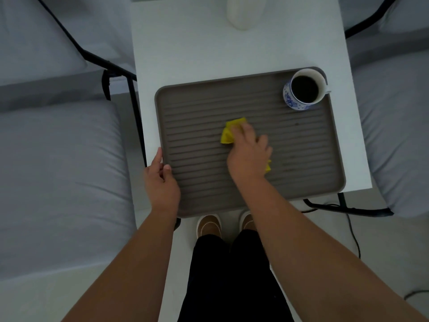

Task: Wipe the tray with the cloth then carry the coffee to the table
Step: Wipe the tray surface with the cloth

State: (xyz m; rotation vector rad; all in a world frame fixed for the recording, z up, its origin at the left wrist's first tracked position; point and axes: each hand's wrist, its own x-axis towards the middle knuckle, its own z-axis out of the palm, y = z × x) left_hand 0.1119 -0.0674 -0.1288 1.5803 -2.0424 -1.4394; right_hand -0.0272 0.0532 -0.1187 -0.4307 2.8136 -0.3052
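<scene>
A grey-brown ribbed tray (pixel 308 145) lies on a white table (pixel 185 54), its near edge hanging over the table's front. My right hand (pixel 249 156) presses a yellow cloth (pixel 228 133) flat on the middle of the tray; most of the cloth is hidden under the palm. My left hand (pixel 161 180) grips the tray's left rim near the front corner. A blue-and-white cup of black coffee (pixel 304 89) stands in the tray's far right corner, apart from both hands.
A white rounded object (pixel 243 12) stands at the table's far end. Grey cushioned seats with black frames flank the table on the left (pixel 58 170) and right (pixel 399 135). A black cable (pixel 352 231) runs along the floor at the right. My legs and shoes are below the tray.
</scene>
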